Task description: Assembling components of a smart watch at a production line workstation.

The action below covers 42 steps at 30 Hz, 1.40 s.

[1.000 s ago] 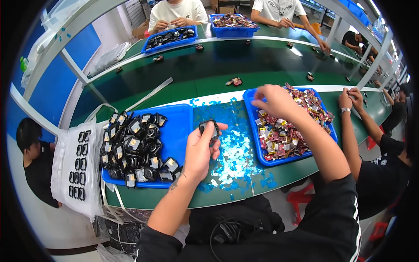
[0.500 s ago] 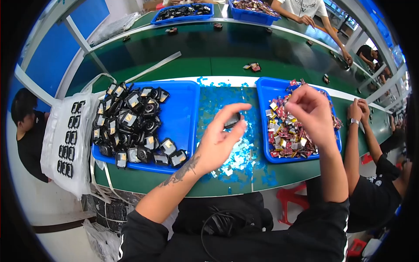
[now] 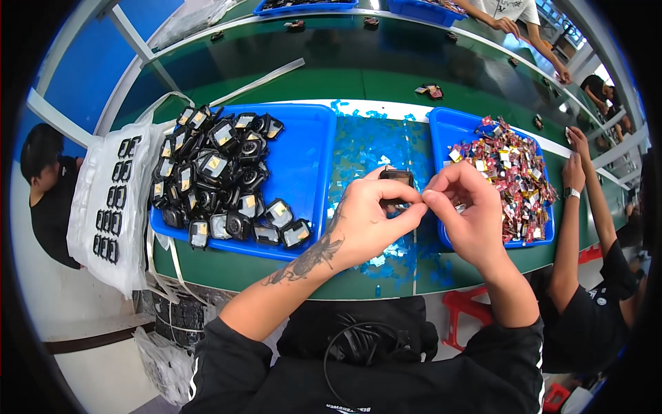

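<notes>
My left hand is closed around a small black watch-like case, whose dark square face shows above the fingers. Close beside it, my right hand has thumb and forefinger pinched together, nearly touching the left fingertips; whatever sits in that pinch is too small to make out. To the left, a blue tray holds a heap of black watch-like cases with pale square patches. On the right, another blue tray is filled with small red circuit boards carrying silver and yellow pieces.
Blue film scraps litter the green bench between the trays. Rows of black cases lie on white wrapping at far left. Beyond runs a green conveyor bearing scattered parts. A co-worker's forearms reach in at right; a red stool stands below.
My right hand has come down and left from above the board tray to meet my left hand. The left hand has closed around the case. The view has shifted slightly.
</notes>
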Each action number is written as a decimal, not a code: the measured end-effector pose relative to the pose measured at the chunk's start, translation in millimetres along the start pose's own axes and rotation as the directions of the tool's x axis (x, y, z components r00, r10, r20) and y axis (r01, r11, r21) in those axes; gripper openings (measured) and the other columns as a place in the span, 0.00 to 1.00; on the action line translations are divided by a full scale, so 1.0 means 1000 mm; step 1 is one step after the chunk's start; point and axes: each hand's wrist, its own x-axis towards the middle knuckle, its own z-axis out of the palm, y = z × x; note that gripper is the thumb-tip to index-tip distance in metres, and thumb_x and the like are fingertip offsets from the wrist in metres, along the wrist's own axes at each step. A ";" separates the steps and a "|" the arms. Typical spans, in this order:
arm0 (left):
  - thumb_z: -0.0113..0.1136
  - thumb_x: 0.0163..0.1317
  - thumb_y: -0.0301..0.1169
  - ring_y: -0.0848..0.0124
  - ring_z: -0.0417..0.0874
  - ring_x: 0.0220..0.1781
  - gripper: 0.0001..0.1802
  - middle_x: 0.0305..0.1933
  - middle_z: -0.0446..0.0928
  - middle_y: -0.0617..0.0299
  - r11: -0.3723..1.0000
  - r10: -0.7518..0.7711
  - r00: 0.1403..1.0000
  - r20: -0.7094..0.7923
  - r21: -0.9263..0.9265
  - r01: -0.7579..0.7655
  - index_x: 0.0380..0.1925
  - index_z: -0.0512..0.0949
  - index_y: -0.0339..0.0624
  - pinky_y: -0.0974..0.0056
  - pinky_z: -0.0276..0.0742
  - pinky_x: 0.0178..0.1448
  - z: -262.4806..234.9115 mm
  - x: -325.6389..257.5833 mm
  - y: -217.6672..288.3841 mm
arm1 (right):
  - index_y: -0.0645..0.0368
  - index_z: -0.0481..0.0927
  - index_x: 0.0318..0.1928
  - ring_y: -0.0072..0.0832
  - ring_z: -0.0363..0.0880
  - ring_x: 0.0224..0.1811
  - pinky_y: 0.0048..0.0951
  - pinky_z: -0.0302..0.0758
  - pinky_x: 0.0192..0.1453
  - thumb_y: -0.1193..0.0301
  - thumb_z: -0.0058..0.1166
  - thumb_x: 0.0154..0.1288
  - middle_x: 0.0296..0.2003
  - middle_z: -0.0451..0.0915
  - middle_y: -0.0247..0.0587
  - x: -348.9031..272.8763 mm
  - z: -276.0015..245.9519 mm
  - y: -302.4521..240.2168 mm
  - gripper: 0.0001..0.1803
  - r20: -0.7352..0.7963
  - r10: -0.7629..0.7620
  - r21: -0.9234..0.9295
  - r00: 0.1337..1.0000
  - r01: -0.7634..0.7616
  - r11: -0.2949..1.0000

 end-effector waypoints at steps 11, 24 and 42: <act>0.68 0.56 0.27 0.78 0.77 0.37 0.06 0.34 0.81 0.62 0.998 0.068 0.990 -0.120 0.023 -0.066 0.33 0.84 0.36 0.73 0.71 0.39 -0.004 0.004 -0.007 | 0.63 0.79 0.36 0.26 0.76 0.29 0.25 0.74 0.32 0.83 0.60 0.57 0.32 0.77 0.39 -0.020 -0.005 -0.004 0.07 -0.007 -0.212 -0.336 0.977 0.198 0.921; 0.48 0.69 0.24 0.78 0.76 0.42 0.15 0.45 0.77 0.62 0.943 -0.052 0.998 -0.027 -0.329 0.040 0.55 0.73 0.37 0.70 0.73 0.46 -0.003 0.005 -0.003 | 0.66 0.79 0.43 0.18 0.78 0.38 0.19 0.76 0.39 0.82 0.56 0.63 0.38 0.81 0.38 -0.008 -0.014 0.005 0.08 -0.069 -0.019 0.291 0.997 0.038 0.956; 0.52 0.68 0.23 0.71 0.80 0.53 0.21 0.53 0.77 0.55 0.905 -0.087 0.989 -0.120 -0.423 0.028 0.60 0.68 0.28 0.66 0.78 0.58 0.001 0.006 -0.016 | 0.66 0.83 0.42 0.23 0.83 0.32 0.22 0.79 0.36 0.80 0.60 0.61 0.33 0.83 0.42 -0.002 0.018 0.005 0.08 -0.108 -0.105 -0.148 0.989 0.089 0.985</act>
